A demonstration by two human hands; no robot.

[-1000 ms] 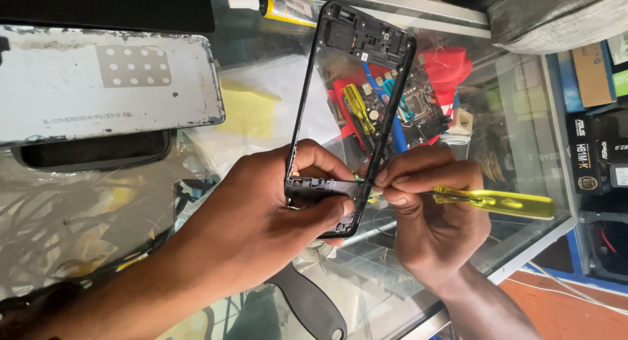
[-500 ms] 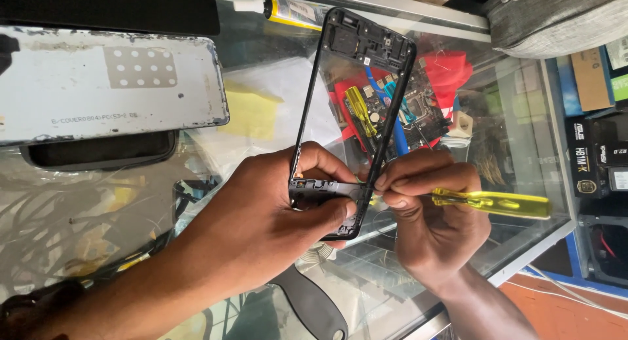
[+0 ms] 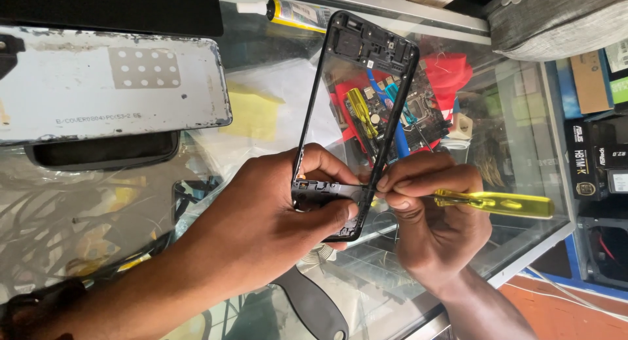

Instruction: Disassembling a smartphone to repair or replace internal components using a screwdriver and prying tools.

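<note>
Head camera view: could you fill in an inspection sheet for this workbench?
Surface: glass counter top, parts visible beneath it.
Job's things: black phone frame, held upright; yellow-handled screwdriver, tip at the frame's lower end.
Clutter: grey phone back cover, glue tube, yellow paper.
Grippers: left hand grips the frame; right hand holds the screwdriver.
Cables: white cable on the floor.
Surroundings: boxes on shelves, grey bag.

I see a matt black plastic phone frame above the glossy glass counter, beside a translucent yellow plastic screwdriver handle.
</note>
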